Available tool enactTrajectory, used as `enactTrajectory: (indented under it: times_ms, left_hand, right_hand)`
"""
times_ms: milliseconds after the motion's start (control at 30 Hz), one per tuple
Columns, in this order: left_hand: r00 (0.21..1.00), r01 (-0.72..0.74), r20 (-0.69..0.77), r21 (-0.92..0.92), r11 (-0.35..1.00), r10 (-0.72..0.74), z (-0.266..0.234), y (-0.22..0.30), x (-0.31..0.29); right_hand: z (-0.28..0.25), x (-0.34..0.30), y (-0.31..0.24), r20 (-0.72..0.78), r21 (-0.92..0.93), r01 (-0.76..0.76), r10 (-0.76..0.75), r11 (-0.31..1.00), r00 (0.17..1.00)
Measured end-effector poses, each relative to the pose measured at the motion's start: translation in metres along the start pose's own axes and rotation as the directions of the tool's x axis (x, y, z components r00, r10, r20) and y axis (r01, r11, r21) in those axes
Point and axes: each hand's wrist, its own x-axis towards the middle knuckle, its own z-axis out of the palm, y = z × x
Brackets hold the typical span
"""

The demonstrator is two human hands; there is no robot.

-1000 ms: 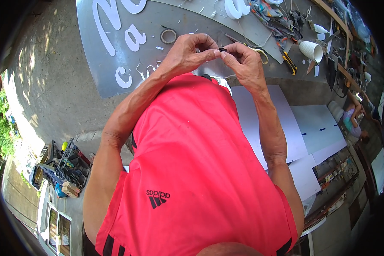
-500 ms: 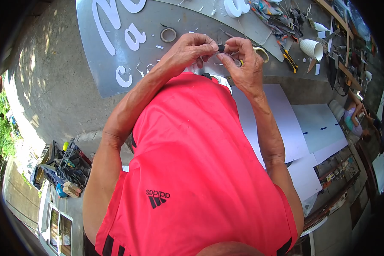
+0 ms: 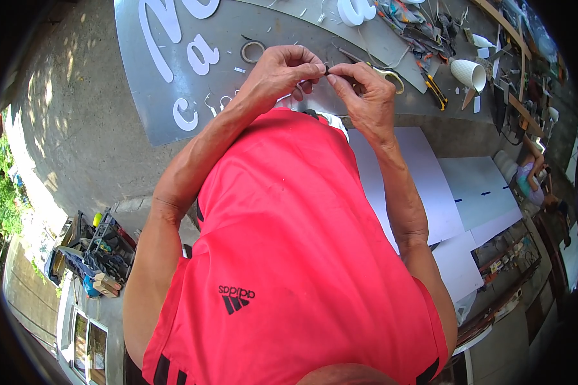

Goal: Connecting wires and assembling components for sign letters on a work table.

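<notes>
Both hands meet fingertip to fingertip over the near edge of the work surface. My left hand [image 3: 281,72] is closed, its thumb and fingers pinched on a small black piece [image 3: 327,70]. From the other side, my right hand [image 3: 367,95] pinches at the same piece with thumb and forefinger. The piece is mostly covered by fingertips, and I cannot make out its kind. Just beyond the right hand lie scissors with cream handles [image 3: 395,79]. A tape roll [image 3: 253,51] rests beyond the left wrist.
White cut-out letters [image 3: 203,55] lie on a grey sheet [image 3: 149,102] to the left. Right of the hands are a yellow box cutter [image 3: 437,94], a white textured cup [image 3: 469,75] and scraps. White panels [image 3: 404,173] stand lower right. Another person [image 3: 530,176] is at the far right.
The fingertips have closed in, and less of the black piece shows between them. My left hand has risen slightly; my right forefinger has come down, uncovering more of the scissors.
</notes>
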Motion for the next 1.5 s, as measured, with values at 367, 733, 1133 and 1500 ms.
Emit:
enactTrajectory:
  times_ms: [367, 733, 1133, 1500]
  left_hand:
    - [0.998, -0.048, -0.023, 0.103, 0.994, 0.051, 0.001, 0.004, -0.003]
    - [1.0, -0.012, -0.005, 0.184, 0.983, 0.013, -0.002, 0.001, -0.002]
    - [0.985, 0.171, 0.068, -0.171, 0.97, -0.162, -0.007, 0.002, -0.001]
    - [0.994, 0.105, -0.032, -0.078, 0.991, -0.108, 0.002, 0.014, -0.012]
  right_hand:
    - [-0.002, -0.001, 0.008, 0.116, 0.295, -0.32, 0.298, 0.901, 0.947]
    - [-0.008, 0.003, 0.005, 0.17, 0.188, -0.208, 0.177, 0.96, 0.969]
    - [-0.005, 0.009, 0.003, 0.09, -0.101, 0.515, -0.508, 0.851, 0.857]
    - [0.001, 0.005, 0.004, 0.014, -0.117, 0.414, -0.415, 0.903, 0.91]
